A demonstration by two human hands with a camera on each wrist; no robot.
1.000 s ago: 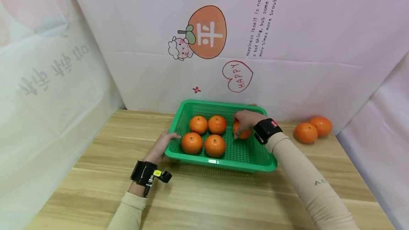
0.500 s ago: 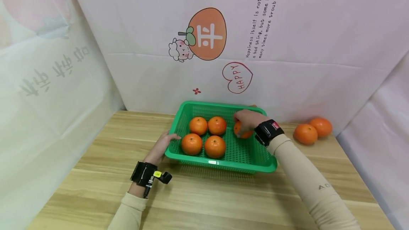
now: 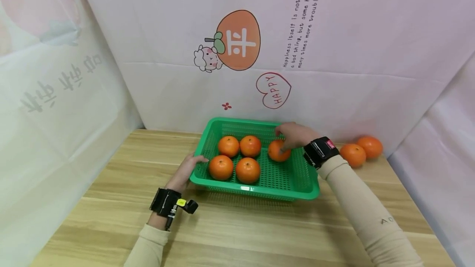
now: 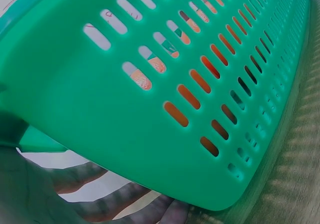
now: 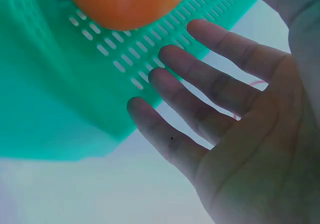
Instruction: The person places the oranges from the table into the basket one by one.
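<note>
A green plastic basket (image 3: 289, 195) with slotted walls stands on the wooden table. Several oranges sit in it, two of them in the front row (image 3: 248, 170). My left hand (image 3: 183, 172) holds the basket's left side, thumb over the rim; in the left wrist view its fingers (image 4: 112, 200) lie along the outside of the wall. Near the right end of the basket, a single orange (image 3: 277, 151) rests on the bottom. Just above and right of it is my right hand (image 3: 295, 136), fingers spread. In the right wrist view a gap shows between those fingers (image 5: 212, 82) and the orange (image 5: 129, 2).
Two more oranges (image 3: 353, 155) lie together on the table at the back right, outside the basket. A white printed sheet (image 3: 178, 94) rises behind the table, with white cloth (image 3: 74, 106) at the left and right sides.
My right hand has let go of the orange at the basket's right end and moved up and right of it. The left hand has stayed on the basket.
</note>
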